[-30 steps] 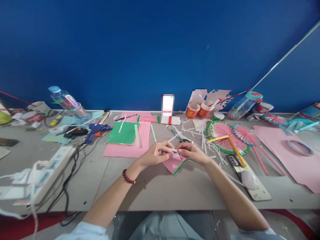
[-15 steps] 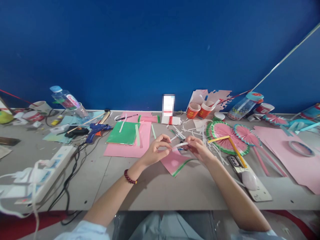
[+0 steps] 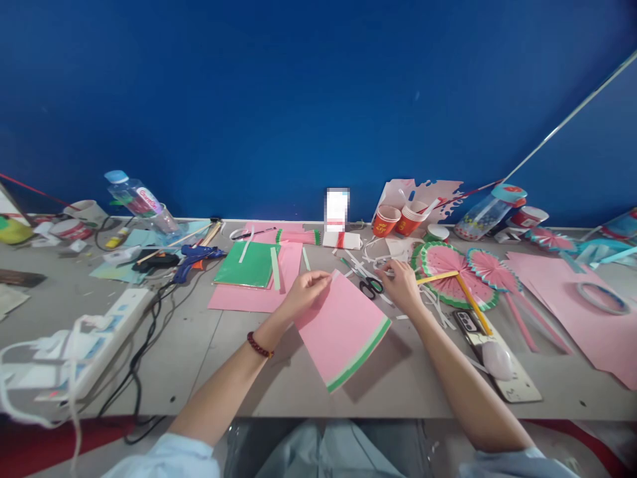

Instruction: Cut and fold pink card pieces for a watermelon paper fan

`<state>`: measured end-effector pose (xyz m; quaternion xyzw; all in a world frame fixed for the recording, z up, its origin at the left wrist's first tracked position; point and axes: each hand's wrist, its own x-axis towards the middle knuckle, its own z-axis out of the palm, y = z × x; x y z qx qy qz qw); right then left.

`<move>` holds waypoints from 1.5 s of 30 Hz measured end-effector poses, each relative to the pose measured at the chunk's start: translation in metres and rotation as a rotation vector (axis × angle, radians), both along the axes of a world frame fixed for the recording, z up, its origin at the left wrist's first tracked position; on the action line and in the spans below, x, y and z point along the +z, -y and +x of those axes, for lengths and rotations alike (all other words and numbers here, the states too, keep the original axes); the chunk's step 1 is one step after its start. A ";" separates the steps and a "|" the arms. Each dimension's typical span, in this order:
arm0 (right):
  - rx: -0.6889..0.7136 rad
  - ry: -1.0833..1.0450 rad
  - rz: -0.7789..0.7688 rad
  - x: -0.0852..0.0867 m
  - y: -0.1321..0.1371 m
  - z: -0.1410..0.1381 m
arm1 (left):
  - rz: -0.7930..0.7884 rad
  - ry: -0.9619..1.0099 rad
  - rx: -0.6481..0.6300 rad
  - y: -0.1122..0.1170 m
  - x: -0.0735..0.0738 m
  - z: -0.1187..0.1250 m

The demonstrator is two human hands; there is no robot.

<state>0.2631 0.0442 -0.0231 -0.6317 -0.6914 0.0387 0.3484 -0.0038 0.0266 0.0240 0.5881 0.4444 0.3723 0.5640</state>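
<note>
My left hand (image 3: 309, 292) pinches a sheet of pink paper (image 3: 343, 325) by its top corner, thumb and fingers closed. The sheet hangs tilted over the table, with a green and pale green band along its lower right edge. My right hand (image 3: 401, 285) is over the scattered white paper strips (image 3: 438, 307), apart from the sheet. Its fingers are bent together at the tips; whatever is between them is too small to make out. Dark-handled scissors (image 3: 371, 287) lie just left of this hand, their blades among white strips.
Watermelon-patterned paper fans (image 3: 442, 265), a yellow folded strip (image 3: 470, 299) and a phone (image 3: 502, 372) lie at right. Red paper cups (image 3: 385, 220) stand behind. A green packet (image 3: 245, 264), blue glue gun (image 3: 194, 260) and power strip (image 3: 107, 338) with cables occupy the left.
The pink sheet has swung up from the table into fuller view in my left hand. My right hand has moved away from it; the white strip held between my hands no longer shows there.
</note>
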 end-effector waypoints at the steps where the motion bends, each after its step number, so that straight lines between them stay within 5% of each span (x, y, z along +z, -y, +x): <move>1: 0.004 0.037 -0.020 -0.003 -0.001 0.000 | 0.032 -0.020 -0.033 0.000 -0.001 0.000; 5: 0.049 0.050 -0.027 -0.004 0.000 -0.001 | 0.057 -0.057 -0.114 0.001 -0.006 0.001; 9: 0.100 -0.154 0.060 0.013 0.011 -0.017 | 0.011 -0.074 -0.164 0.003 -0.009 0.004; 15: 0.425 -0.602 -0.443 0.026 0.034 -0.052 | 0.006 -0.095 -0.248 0.008 -0.013 0.012; 22: 0.241 -0.733 -0.366 0.021 0.027 -0.042 | 0.033 -0.223 -0.305 0.000 -0.011 -0.002; 29: 0.065 -0.874 -0.217 0.014 0.015 -0.022 | -0.040 -0.153 -0.111 -0.020 -0.021 -0.018; 34: -0.005 -0.732 -0.160 0.012 0.015 -0.022 | -0.005 -0.013 -0.030 -0.019 -0.024 -0.012; 37: -0.041 -0.416 0.131 0.020 0.021 -0.027 | -0.027 0.060 -0.019 -0.014 -0.017 -0.007; 40: 0.113 -0.136 0.357 0.028 0.030 -0.039 | -0.053 0.101 -0.050 -0.007 -0.010 -0.001; 45: 0.378 -0.065 0.415 0.033 0.044 -0.063 | 0.013 0.065 -0.110 0.005 -0.011 0.009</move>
